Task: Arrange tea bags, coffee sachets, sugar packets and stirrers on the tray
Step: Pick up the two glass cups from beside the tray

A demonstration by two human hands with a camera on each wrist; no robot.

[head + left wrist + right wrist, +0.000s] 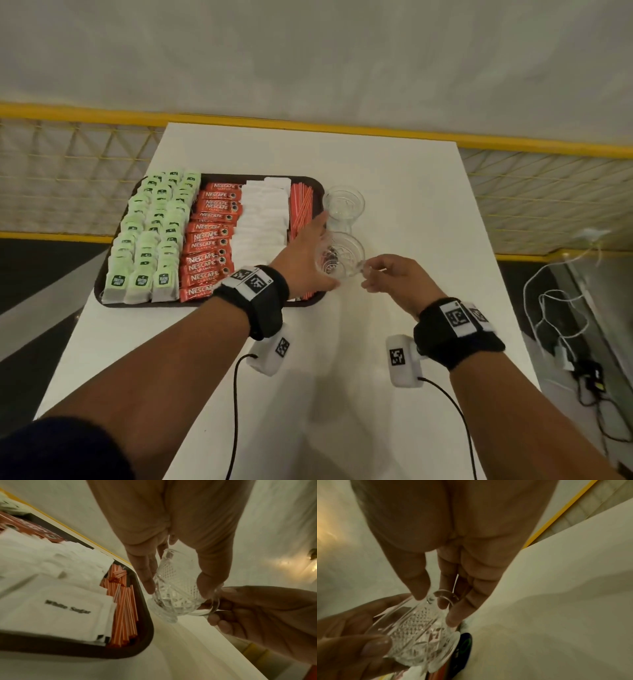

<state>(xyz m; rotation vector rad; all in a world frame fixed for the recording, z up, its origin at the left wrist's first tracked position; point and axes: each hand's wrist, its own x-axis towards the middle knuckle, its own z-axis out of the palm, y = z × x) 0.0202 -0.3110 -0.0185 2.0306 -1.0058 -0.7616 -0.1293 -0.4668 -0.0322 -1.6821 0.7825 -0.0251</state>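
Observation:
A dark brown tray (98, 294) at the table's left holds rows of green tea bags (154, 233), red coffee sachets (210, 240), white sugar packets (263, 216) and orange stirrers (300, 209). Just right of the tray, my left hand (318, 253) grips the body of a cut-glass cup (342, 257), which is tilted. My right hand (370, 274) pinches the cup's handle (216, 601). In the left wrist view the thumb and fingers wrap the cup (175, 588) beside the stirrers (125, 608). In the right wrist view, fingers pinch the handle (447, 596).
A second glass cup (344, 205) stands upright just beyond the held one, close to the tray's right rim. The white table (394, 164) ends at a yellow mesh fence (68, 154) behind. Cables (555, 308) lie on the floor to the right.

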